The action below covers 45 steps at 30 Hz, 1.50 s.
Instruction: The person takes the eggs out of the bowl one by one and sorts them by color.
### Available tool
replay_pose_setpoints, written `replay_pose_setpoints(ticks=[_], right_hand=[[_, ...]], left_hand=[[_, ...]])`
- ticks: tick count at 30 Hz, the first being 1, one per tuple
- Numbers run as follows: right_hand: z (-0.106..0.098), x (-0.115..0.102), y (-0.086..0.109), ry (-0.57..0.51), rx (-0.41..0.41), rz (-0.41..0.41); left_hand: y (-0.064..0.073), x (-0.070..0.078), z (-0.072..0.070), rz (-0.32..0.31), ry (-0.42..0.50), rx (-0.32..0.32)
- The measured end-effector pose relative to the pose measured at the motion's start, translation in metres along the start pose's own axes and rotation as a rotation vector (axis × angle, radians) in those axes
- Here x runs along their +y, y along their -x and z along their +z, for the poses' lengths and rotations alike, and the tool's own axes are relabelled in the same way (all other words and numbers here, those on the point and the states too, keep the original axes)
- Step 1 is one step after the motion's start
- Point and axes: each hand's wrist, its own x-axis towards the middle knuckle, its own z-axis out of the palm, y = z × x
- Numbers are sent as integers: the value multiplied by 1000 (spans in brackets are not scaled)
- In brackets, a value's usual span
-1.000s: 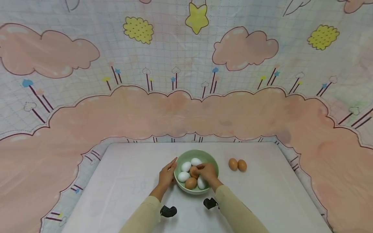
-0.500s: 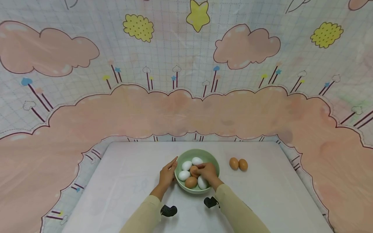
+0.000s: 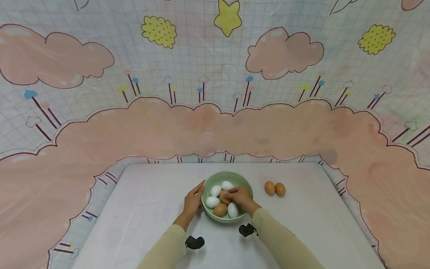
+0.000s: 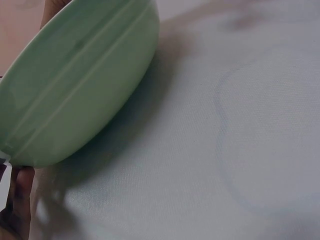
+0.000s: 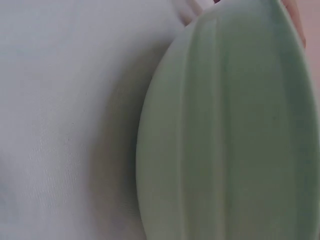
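Right grip [image 3: 240,196] shifted slightly rightward, pinching brown egg [image 3: 223,198], left grip [image 3: 193,200] straight-fingered against bowl [image 3: 224,220]

No readable text or labels.

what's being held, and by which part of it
In the head view, the right hand pinches a brown egg by its right side; the left hand rests against the left side of the bowl.

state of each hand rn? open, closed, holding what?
Left hand: open, fingers nearly straight against the side of the bowl.
Right hand: closed, pinching a brown egg in the bowl.
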Motion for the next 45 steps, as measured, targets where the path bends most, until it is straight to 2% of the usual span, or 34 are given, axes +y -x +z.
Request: replay_pose_setpoints(ticks=[7,12,19,27,35,39,45], right_hand=[[-4,-7,5,-22,27,-19],[-11,-9,12,-40,7,-56],[-34,-13,21,-4,-19,-60],[-68,-15,19,-83,-83,-24],[-114,-19,15,-128,-87,-54],[-138,-15,13,-78,-18,-31],[-175,-5,9,8,13,-24]], left_hand=[[-3,-2,2,1,-20,14],[-2,-2,2,8,-16,14],[0,-6,3,70,-38,45],[-4,-6,-1,10,-42,21],[-2,-4,-2,27,-54,24],[-1,-3,-1,16,-56,21],[-1,-2,3,22,-52,28]])
